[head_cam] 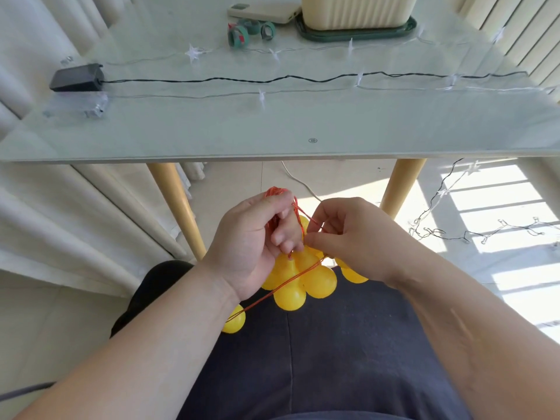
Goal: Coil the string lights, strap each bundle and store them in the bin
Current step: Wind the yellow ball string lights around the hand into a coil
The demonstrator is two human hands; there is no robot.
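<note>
Mid-coil: your left hand (pixel 251 237) grips the orange wire loops (pixel 274 194) above the yellow bulbs (pixel 306 280); your right hand (pixel 348 234) pinches the strand, next loop needs slack.

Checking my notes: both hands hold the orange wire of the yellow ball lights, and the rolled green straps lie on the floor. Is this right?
Not quite. The head view shows the rolled green straps on the glass table, not on the floor. The left hand and right hand do hold the orange wire of the yellow ball lights.
</note>
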